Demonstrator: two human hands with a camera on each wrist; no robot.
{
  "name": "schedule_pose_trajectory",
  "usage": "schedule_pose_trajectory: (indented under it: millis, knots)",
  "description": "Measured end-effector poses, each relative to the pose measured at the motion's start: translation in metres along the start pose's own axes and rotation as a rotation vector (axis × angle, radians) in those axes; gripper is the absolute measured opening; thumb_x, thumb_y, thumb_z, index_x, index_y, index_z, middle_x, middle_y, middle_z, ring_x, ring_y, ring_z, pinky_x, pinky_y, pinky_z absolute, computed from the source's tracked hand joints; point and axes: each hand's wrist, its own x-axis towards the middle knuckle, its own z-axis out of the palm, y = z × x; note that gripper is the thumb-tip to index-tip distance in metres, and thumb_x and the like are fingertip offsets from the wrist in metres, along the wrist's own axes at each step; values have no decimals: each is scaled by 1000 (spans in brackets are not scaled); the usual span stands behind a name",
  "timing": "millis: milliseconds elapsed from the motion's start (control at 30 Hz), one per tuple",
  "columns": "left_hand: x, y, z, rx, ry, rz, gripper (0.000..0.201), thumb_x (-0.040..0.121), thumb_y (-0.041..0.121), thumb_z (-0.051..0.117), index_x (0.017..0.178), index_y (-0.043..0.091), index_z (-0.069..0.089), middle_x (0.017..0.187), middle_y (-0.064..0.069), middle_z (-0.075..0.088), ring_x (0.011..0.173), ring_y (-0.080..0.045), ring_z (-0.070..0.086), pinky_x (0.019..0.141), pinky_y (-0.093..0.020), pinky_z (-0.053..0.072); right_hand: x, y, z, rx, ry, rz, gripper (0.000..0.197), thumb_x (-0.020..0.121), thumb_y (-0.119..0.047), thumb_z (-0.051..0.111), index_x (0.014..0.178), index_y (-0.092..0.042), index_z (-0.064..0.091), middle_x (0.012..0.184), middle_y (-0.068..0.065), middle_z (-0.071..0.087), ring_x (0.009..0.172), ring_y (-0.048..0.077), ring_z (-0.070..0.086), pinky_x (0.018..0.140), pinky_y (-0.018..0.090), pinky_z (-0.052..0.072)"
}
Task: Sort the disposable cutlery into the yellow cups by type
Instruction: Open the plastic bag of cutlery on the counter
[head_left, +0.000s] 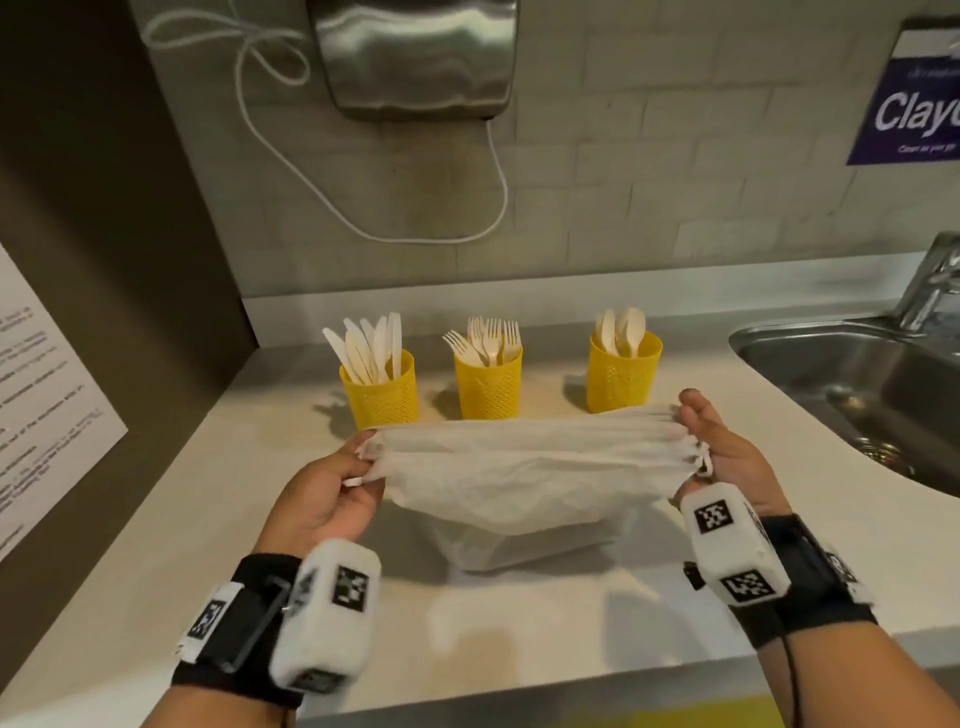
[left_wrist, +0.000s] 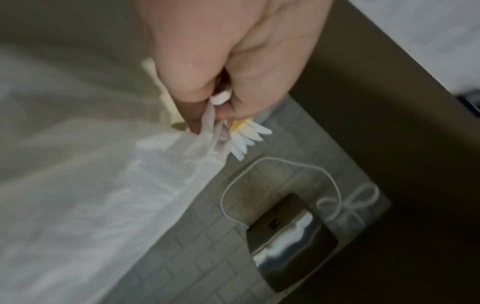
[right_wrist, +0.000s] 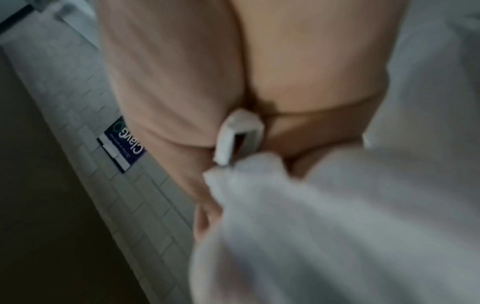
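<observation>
Stretching a white plastic bag (head_left: 524, 467) between them, both hands hold it up just above the pale countertop (head_left: 156, 519), in front of three yellow cups. The left hand (head_left: 332, 493) pinches the bag's left end between thumb and curled fingers, and the left wrist view shows crumpled film bunched at the fingertips (left_wrist: 197, 115). The right hand (head_left: 727, 457) grips the gathered right end, the folds pressed into its palm with the thumb raised; in the right wrist view the white film fills the lower part of a blurred picture. The bag sags in the middle and its bottom touches or nearly touches the counter; which cannot be told. Behind it, the left cup (head_left: 382, 395) holds pale knives (head_left: 371, 345) standing upright, the middle cup (head_left: 488, 387) holds forks (head_left: 488, 340) with tines up, and the right cup (head_left: 623, 374) holds spoons (head_left: 623, 327) with bowls up. The three cups stand in a row, well apart from each other, near the tiled wall. A steel sink (head_left: 852, 384) with a tap (head_left: 935, 280) lies to the right, and a metal hand dryer (head_left: 415, 57) hangs on the wall above, with a white cord (head_left: 498, 171) looping down from it.
</observation>
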Motion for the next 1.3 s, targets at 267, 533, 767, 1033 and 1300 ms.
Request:
schedule_pose_trajectory:
  millis: [267,533,767,1033,1300]
  knots:
    - [6,16,-9,-13,-164,-276,64,49,22,86,106,5,64,107,-14,64,106,-28,61,89,-50,53,15,3,11,-1354,-255,297,52,59,-24,82,108,-20,67,116,6,65,99,24,62,95,39,49]
    - [-17,-7,-14,1228,-283,-114,5,76,14,71,74,16,75,68,0,68,60,-12,56,55,-18,44,34,9,-9,-1868,229,-145,38,92,-7,41,127,-5,55,127,21,59,116,35,54,95,33,40]
    - [-25,-18,-15,1327,-522,-46,26,78,7,58,73,29,72,74,15,70,68,1,59,66,-15,44,33,10,-15,-667,255,177,22,94,-17,46,108,-14,63,92,5,70,94,26,60,94,45,49]
    - [8,-21,-18,30,-65,-246,32,70,3,48,97,-8,59,81,-24,71,67,-33,68,58,-45,57,15,18,-15,-301,-1,222,38,67,-53,68,85,-19,67,61,1,71,61,14,68,60,30,50]
    - [9,-19,-15,117,-107,-115,41,74,24,71,105,-1,65,103,-21,70,95,-34,67,80,-43,56,8,8,-7,-1322,-198,282,74,64,-14,78,127,-20,40,106,6,62,91,22,62,76,33,53]
